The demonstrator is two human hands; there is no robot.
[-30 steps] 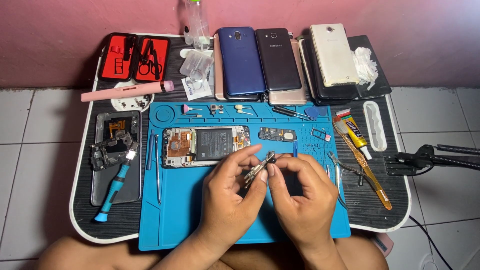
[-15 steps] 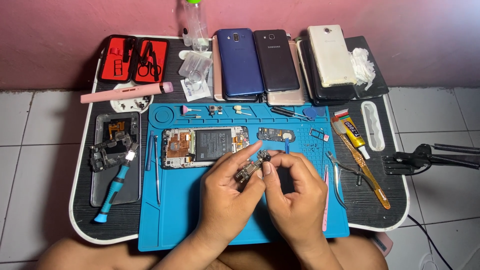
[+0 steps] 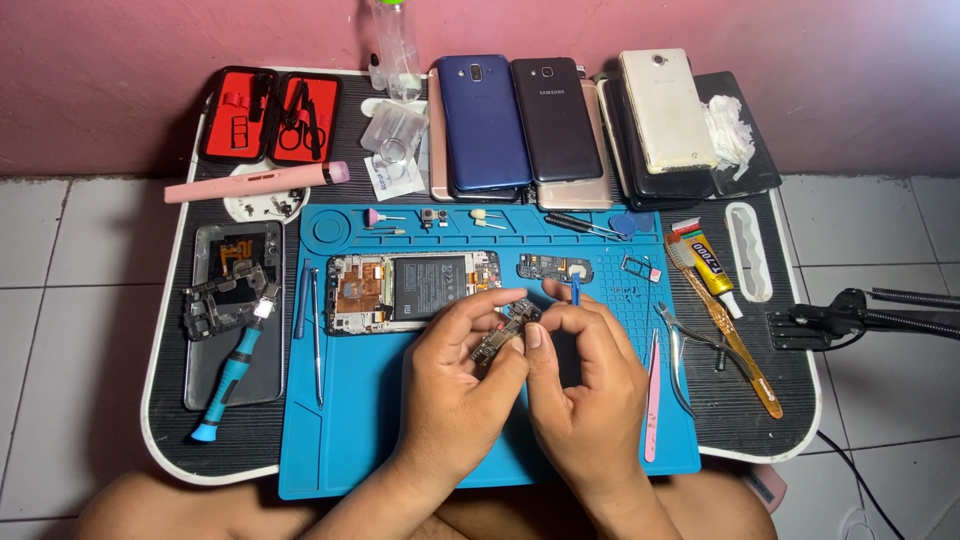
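Observation:
My left hand (image 3: 455, 385) and my right hand (image 3: 585, 390) meet over the blue work mat (image 3: 350, 430). Together they pinch a small dark circuit board part (image 3: 505, 332) between thumbs and fingertips. Just beyond the hands lies an opened phone (image 3: 410, 290) with its battery and boards bare. A small separate circuit board (image 3: 553, 267) rests to the right of it, next to a blue spudger (image 3: 575, 290).
Several phones (image 3: 520, 120) are stacked at the back of the black tray table (image 3: 170, 440). A teal screwdriver (image 3: 232, 375) and phone frame lie at left. Pink tweezers (image 3: 652, 400), cutters (image 3: 685, 345), a glue tube (image 3: 706, 265) and a red tool case (image 3: 268, 115) surround the mat.
Both hands have shifted slightly up and left with the small part, and the fingers have closed tighter around it. Nothing else on the table has moved.

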